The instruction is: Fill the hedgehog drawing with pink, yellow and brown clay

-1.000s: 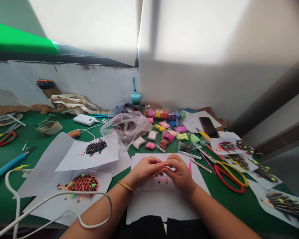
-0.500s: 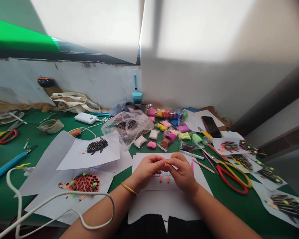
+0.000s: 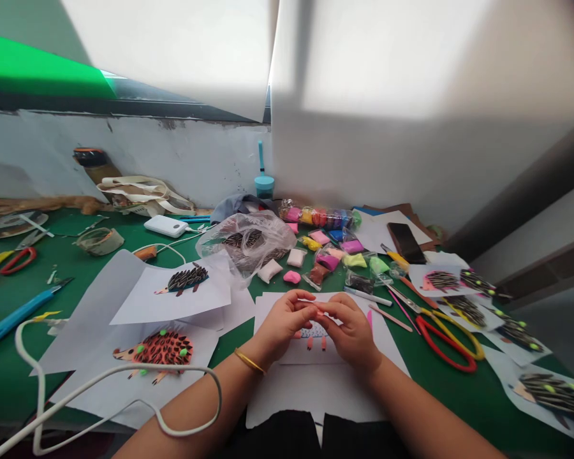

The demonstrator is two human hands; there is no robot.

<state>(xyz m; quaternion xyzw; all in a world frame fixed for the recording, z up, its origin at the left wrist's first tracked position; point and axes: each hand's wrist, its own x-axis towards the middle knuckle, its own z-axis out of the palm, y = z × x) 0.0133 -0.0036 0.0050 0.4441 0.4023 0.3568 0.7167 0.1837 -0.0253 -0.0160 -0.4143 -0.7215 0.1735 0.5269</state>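
Hands (image 3: 287, 324) together above white paper (image 3: 316, 395)

The bare left forearm (image 3: 205, 405) and right forearm (image 3: 418, 405) slanted inward from the lower edge; the left hand (image 3: 284, 324) and right hand (image 3: 351, 335) met between them, fingers bent, thumbs and forefingers drawn together at the tips; both wrists (image 3: 370, 366) stayed well apart.
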